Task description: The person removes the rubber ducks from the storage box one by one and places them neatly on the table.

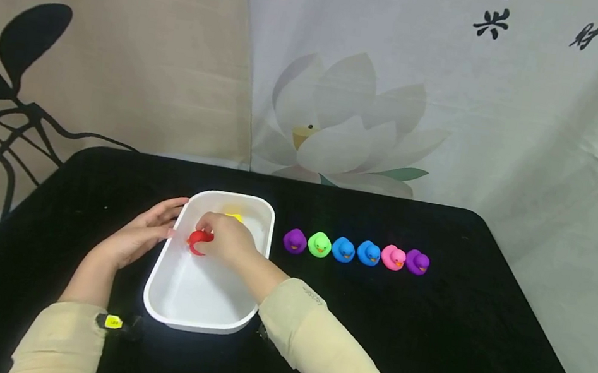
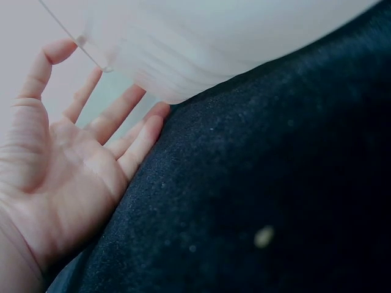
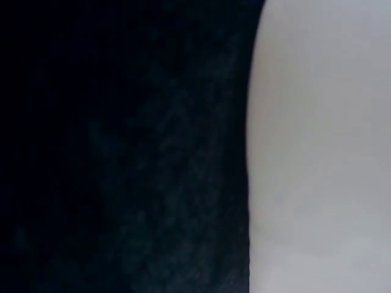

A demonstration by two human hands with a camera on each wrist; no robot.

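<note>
Inside a white plastic tray (image 1: 194, 299), my right hand (image 1: 233, 240) pinches a small red toy duck (image 1: 199, 237) near the left wall. Part of something yellow (image 1: 235, 216) shows behind that hand, mostly hidden by it. My left hand (image 1: 135, 239) rests against the tray's left side, its fingers extended. In the left wrist view, the left hand (image 2: 73, 159) has its palm showing and its fingertips touch the tray wall (image 2: 201, 49). The right wrist view holds only dark cloth and the pale tray side (image 3: 317, 152); the right hand is out of it.
To the right of the tray stands a row of toy ducks: purple (image 1: 294, 241), green (image 1: 319, 245), two blue (image 1: 343, 250), pink (image 1: 393, 258) and another purple. Black cloth (image 1: 426, 344) covers the table. Printed fabric (image 1: 539, 150) hangs behind its back edge.
</note>
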